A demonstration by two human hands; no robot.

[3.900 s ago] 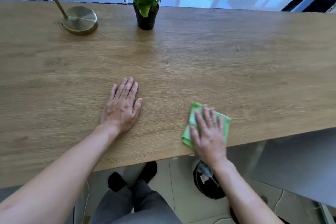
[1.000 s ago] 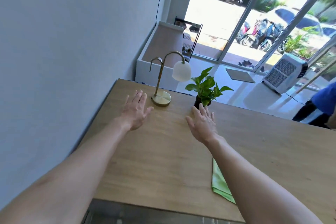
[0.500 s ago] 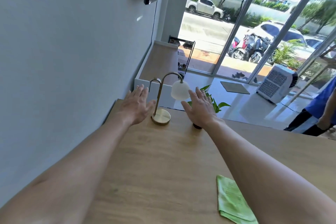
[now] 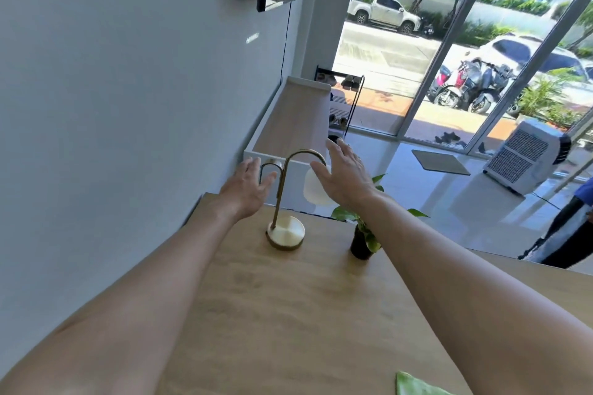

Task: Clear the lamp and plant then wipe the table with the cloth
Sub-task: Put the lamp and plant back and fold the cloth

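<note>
Both your open, empty hands, left hand [image 4: 245,187] and right hand [image 4: 345,177], have risen to flank the brass arched lamp [image 4: 286,202], your right arm hiding most of the small potted green plant [image 4: 364,239].

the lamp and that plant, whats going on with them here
A person is reaching out with both hands toward the lamp at the far end of the wooden table. The left hand and right hand are open on either side of its curved arm, neither with a grip on it yet. The lamp and the potted plant beside it both stand on the table, so nothing is cleared. The green cloth lies untouched at the near edge.
</note>
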